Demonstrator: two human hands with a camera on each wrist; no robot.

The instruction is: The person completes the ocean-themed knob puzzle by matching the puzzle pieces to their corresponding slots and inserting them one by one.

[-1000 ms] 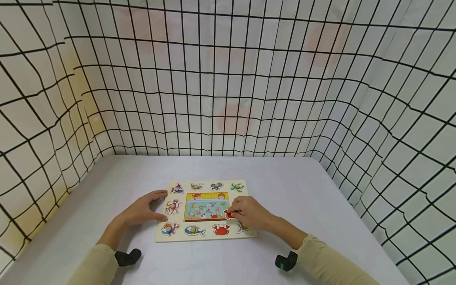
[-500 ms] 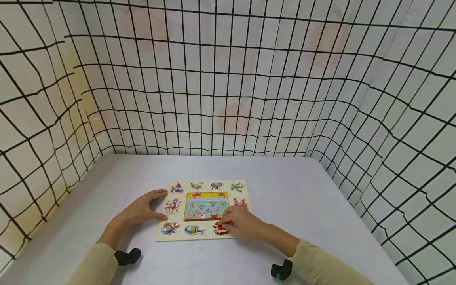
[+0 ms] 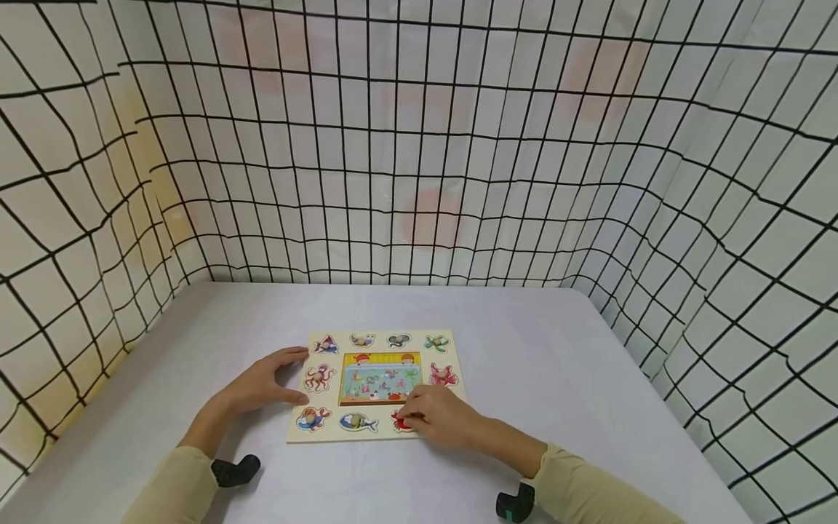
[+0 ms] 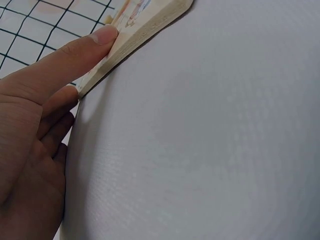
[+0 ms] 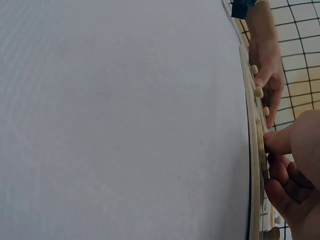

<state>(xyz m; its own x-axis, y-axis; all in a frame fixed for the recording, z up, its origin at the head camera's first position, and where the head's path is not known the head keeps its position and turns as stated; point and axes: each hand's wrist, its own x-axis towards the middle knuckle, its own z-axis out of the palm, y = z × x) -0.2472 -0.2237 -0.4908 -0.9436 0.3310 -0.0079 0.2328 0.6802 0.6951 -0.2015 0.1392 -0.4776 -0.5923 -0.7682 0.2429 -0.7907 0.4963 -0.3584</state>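
A wooden peg puzzle board [image 3: 332, 437] with sea animals lies on the table. My right hand [image 3: 441, 417] is over its lower right corner, thumb and fingers pinching a red crab puzzle piece [image 3: 400, 421] at the crab-shaped place in the bottom row. Part of the crab is hidden under the fingers. At the board's left edge rests my left hand [image 3: 265, 380], thumb and fingers spread apart. In the left wrist view the left thumb [image 4: 102, 37] presses on the board's edge. Round wooden knobs [image 5: 258, 92] stand up from the board in the right wrist view.
Around the board's picture panel [image 3: 380, 378] sit an octopus [image 3: 318, 378], a pink starfish [image 3: 443, 375], a blue fish [image 3: 358, 422] and several other animals. The white table [image 3: 524, 349] is enclosed by a black wire grid [image 3: 419, 175]. Each wrist carries a black camera [image 3: 236, 471].
My right hand has moved left and toward me, bringing the crab piece from beside the picture panel down to the crab-shaped place. The pink starfish is uncovered. My left hand stays put.
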